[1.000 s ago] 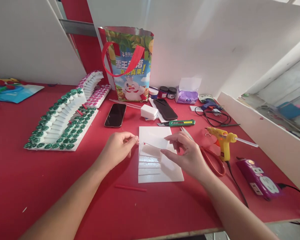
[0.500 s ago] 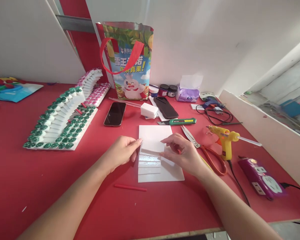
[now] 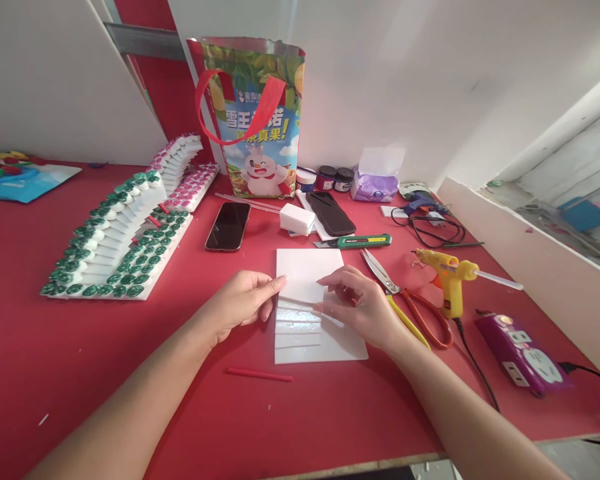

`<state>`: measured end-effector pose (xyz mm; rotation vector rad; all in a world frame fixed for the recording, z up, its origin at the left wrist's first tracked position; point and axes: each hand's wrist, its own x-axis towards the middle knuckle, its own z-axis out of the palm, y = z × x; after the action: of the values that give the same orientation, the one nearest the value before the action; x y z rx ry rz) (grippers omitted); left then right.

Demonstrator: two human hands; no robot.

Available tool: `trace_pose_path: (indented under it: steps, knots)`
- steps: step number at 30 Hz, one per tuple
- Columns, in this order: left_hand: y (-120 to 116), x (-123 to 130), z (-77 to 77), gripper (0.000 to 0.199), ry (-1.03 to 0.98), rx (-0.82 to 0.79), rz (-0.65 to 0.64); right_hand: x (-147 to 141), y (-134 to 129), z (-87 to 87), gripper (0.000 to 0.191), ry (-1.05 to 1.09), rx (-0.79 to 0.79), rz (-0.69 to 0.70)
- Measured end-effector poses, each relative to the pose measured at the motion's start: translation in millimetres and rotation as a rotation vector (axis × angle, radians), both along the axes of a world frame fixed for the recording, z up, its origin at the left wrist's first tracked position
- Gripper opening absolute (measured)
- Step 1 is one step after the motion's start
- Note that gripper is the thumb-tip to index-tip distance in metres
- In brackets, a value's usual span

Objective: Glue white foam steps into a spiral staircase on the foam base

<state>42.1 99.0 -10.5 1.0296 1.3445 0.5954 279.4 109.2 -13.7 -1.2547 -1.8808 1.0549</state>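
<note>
A small white rectangular foam-board piece (image 3: 300, 291) is pinched between my left hand (image 3: 245, 298), at its left edge, and my right hand (image 3: 361, 301), at its right side. Under and in front of it, several similar white strips (image 3: 298, 327) overlap like steps, with a shiny patch on one. They lie on a larger white board (image 3: 344, 348), flat on the red table. Fingers of both hands are closed at the piece's edges. Whether the piece touches the strip beneath, I cannot tell. A thin red stick (image 3: 260, 375) lies in front of the board.
Right of the board lie scissors (image 3: 411, 308), a yellow glue gun (image 3: 450, 280) and a purple power strip (image 3: 525, 357). Behind are a green cutter (image 3: 363, 241), two phones, a stack of white pieces (image 3: 297, 218) and a bag (image 3: 260, 127). A green-decorated stepped model (image 3: 125, 247) stands left.
The white piece has come slightly down toward the strips and looks flatter, with my right hand a little further left. The whole view has shifted slightly.
</note>
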Motion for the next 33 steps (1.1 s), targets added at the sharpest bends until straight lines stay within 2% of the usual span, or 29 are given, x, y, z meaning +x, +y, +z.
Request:
trace_pose_path:
  steps: [23, 33]
  knots:
    - [-2.3, 3.1, -0.2, 0.047, 0.058, 0.002, 0.016, 0.1, -0.9, -0.2, 0.033, -0.043, -0.018, 0.008]
    - [-0.4, 1.0, -2.9, 0.047, 0.013, 0.031, 0.005, -0.9, -1.4, -1.9, 0.030, -0.045, 0.004, -0.014]
